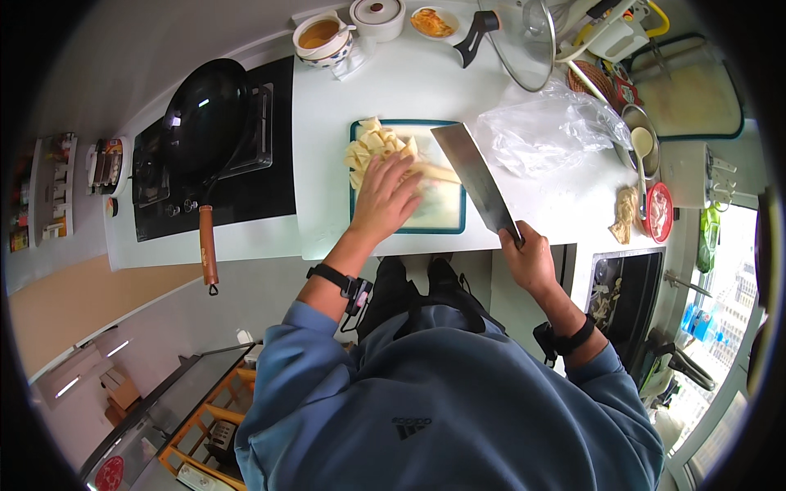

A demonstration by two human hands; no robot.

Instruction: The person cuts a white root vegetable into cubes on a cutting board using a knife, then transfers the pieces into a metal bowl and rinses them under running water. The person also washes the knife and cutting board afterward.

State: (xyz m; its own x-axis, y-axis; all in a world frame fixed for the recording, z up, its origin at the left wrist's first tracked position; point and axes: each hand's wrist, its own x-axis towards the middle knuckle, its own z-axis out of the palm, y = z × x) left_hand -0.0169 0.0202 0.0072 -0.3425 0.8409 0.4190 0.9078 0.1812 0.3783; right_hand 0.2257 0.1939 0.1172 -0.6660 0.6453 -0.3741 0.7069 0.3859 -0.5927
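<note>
A cleaver [476, 175] slants up and left from my right hand [531, 255], which is closed round its handle. Its blade hangs over the right edge of a cutting board [433, 215] with a dark teal rim. Pale yellow chunks of a cut vegetable [376, 140] are heaped at the board's upper left, some past its edge. My left hand [387, 196] reaches over the near side of this heap, fingers apart; whether it touches the chunks is hidden. A longer pale piece [437, 172], somewhat blurred, lies between that hand and the blade.
Left of the board, a black wok [206, 119] sits on the hob [264, 196], its wooden handle [207, 245] jutting past the counter. Crumpled clear plastic [546, 129] lies to the right. Beyond are a glass lid [522, 46], a soup pot [319, 40] and a red bowl of meat [659, 212].
</note>
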